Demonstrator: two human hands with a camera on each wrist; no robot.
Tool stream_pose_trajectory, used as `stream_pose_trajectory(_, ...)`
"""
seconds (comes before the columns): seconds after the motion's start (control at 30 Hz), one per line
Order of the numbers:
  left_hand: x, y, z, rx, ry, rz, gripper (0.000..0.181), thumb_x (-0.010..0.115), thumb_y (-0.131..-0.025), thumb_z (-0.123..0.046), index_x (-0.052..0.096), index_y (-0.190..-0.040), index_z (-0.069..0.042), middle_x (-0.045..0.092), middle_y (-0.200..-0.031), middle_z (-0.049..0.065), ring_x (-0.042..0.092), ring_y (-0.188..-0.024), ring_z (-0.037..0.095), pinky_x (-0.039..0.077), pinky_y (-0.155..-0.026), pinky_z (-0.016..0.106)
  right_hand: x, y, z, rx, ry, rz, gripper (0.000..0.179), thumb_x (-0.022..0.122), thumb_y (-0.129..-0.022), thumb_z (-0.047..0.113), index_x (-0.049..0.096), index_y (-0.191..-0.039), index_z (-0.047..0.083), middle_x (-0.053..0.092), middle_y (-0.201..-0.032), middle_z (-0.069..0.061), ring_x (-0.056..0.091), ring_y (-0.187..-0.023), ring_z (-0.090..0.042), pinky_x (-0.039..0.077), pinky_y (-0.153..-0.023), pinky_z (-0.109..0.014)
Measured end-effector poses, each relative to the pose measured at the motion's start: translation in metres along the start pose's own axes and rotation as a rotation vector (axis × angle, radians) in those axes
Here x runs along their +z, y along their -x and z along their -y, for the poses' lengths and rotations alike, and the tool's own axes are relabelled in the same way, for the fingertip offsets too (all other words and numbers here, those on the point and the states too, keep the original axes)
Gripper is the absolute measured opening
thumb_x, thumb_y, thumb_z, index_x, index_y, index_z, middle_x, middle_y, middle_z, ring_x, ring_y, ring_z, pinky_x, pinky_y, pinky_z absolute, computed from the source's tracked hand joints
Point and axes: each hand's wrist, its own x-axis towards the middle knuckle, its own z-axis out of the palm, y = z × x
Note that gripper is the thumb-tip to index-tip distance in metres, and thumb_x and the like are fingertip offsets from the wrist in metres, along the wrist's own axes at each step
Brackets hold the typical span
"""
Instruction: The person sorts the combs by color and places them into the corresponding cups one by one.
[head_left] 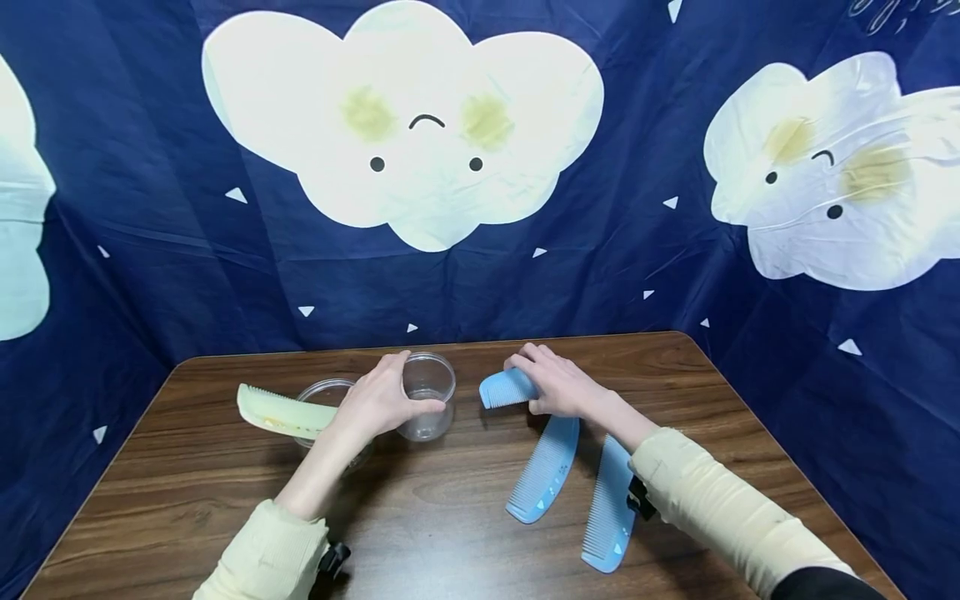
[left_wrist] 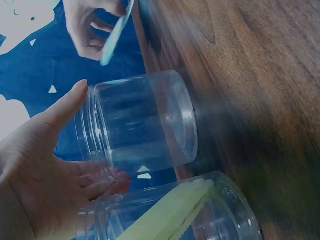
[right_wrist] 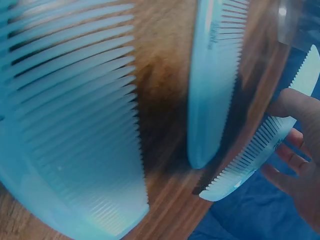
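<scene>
My left hand (head_left: 375, 404) holds a clear plastic jar (head_left: 429, 385) near its open rim, thumb on one side and fingers on the other. In the left wrist view nothing shows inside this jar. Just left of it stands a second clear jar (left_wrist: 227, 200) with a pale green comb (head_left: 281, 412) leaning in it and sticking out to the left. My right hand (head_left: 557, 383) pinches a light blue comb (right_wrist: 252, 155) above the back of the table, right of the held jar. Two more blue combs lie nearer me, one in the middle (head_left: 546, 471), another to its right (head_left: 609, 508).
The brown wood-grain table (head_left: 442, 533) has rounded back corners. A navy cloth (head_left: 360, 292) with white clouds hangs close behind it and along its sides. The right sleeve (head_left: 720, 500) passes over the end of the rightmost comb.
</scene>
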Motion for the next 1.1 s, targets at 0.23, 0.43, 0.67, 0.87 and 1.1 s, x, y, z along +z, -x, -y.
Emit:
stream_pose_trajectory(0.23,0.0,0.005,0.0,0.027,-0.002,0.033,0.109,0.081,-0.076,-0.063,0.038,-0.156,-0.004,0.046,-0.157,0.022,0.054,-0.136,0.046,0.045,-0.109,0.061,-0.016,-0.001,0.006,0.037,-0.095,-0.108,0.065,0.075,-0.078,0.008,0.055,-0.139,0.023,0.054,-0.132,-0.004,0.05,-0.108,-0.023,0.048,-0.075,-0.037)
stream_pose_trajectory(0.43,0.0,0.009,0.0,0.057,0.002,0.065,0.108,0.082,-0.076,-0.061,0.038,-0.156,-0.004,0.044,-0.159,0.022,0.051,-0.138,0.046,0.044,-0.11,0.062,-0.024,-0.005,0.009,0.05,-0.107,-0.185,0.065,0.076,-0.077,0.011,0.056,-0.137,0.022,0.056,-0.127,-0.002,0.052,-0.108,-0.023,0.049,-0.081,-0.037)
stream_pose_trajectory(0.67,0.003,0.016,0.0,0.079,0.012,0.069,0.108,0.084,-0.075,-0.06,0.039,-0.156,-0.005,0.046,-0.157,0.022,0.052,-0.138,0.044,0.045,-0.109,0.062,-0.033,-0.008,0.018,0.06,-0.127,-0.256,0.064,0.076,-0.076,0.017,0.056,-0.137,0.022,0.057,-0.126,-0.003,0.053,-0.109,-0.023,0.051,-0.084,-0.039)
stream_pose_trajectory(0.87,0.008,0.025,-0.005,0.094,0.039,0.061,0.108,0.084,-0.074,-0.06,0.039,-0.156,-0.006,0.048,-0.157,0.019,0.053,-0.139,0.041,0.045,-0.109,0.062,-0.041,-0.006,0.027,0.101,-0.176,-0.312,0.065,0.076,-0.077,0.02,0.055,-0.138,0.023,0.057,-0.129,-0.004,0.055,-0.113,-0.021,0.054,-0.082,-0.04)
stream_pose_trajectory(1.1,0.013,0.037,-0.008,0.092,0.119,0.045,0.107,0.086,-0.074,-0.057,0.039,-0.156,-0.008,0.047,-0.158,0.015,0.051,-0.142,0.035,0.045,-0.112,0.056,-0.047,-0.005,0.038,0.092,-0.212,-0.386,0.065,0.075,-0.076,0.021,0.054,-0.138,0.023,0.058,-0.124,-0.003,0.056,-0.113,-0.02,0.052,-0.083,-0.039)
